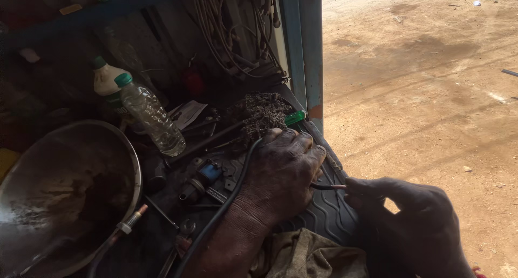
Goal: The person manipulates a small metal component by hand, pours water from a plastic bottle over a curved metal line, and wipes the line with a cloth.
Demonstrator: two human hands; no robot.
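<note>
A small roadside repair workshop, open on one side to bare dirt ground [421,94]. A grimy bench [324,213] is strewn with greasy metal parts [202,181] and tools, a dented metal bowl [65,191] sits at one end, bundles of cable [232,30] hang on the wall, and dark shelves [81,14] hold clutter.

A clear plastic bottle [152,118] with a green cap leans beside a white bottle [106,82]. Left of them sits a big, grimy metal bowl [65,197]. Coiled cables [232,32] hang on the wall above a clump of dirty fibre [260,113]. A ribbed rubber mat [326,216] covers the ledge, and bare sandy ground [421,94] spreads outside to the right.
</note>
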